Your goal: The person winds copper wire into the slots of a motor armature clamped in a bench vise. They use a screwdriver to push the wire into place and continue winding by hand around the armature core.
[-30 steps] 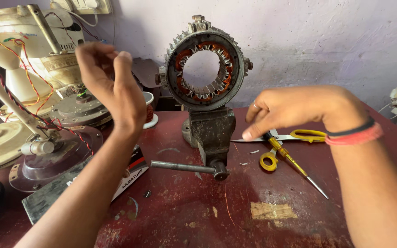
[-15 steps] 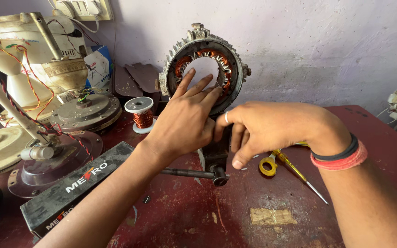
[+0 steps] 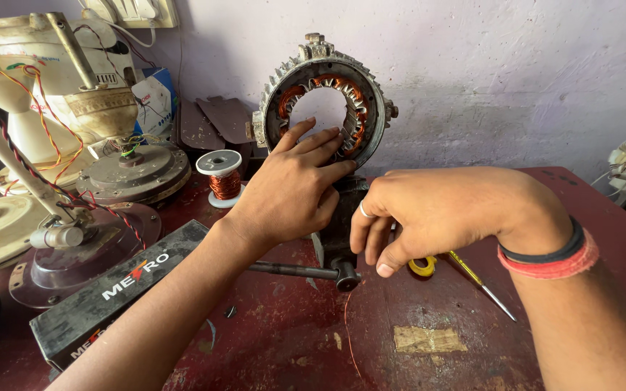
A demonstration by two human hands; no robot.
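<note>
The left hand (image 3: 291,188) is now lying spread against the front of the stator ring (image 3: 322,98), fingers fanned over its lower copper windings, having come down from where it was raised in the air a second ago, so the work is moving onto the coils themselves. The right hand (image 3: 443,210) is curling loosely beside the small bench vise (image 3: 338,232) that is clamping the ring upright, having left the yellow-handled scissors (image 3: 423,266) and screwdriver (image 3: 476,284); whether its fingertips are pinching the thin copper wire (image 3: 347,326) trailing below, I cannot tell. A spool of copper wire (image 3: 220,177) is standing just left of the vise. The dark red tabletop (image 3: 414,355) is carrying a long black box (image 3: 110,293) and dismantled fan parts (image 3: 59,145) at the left, against a scuffed pale wall (image 3: 508,72).
</note>
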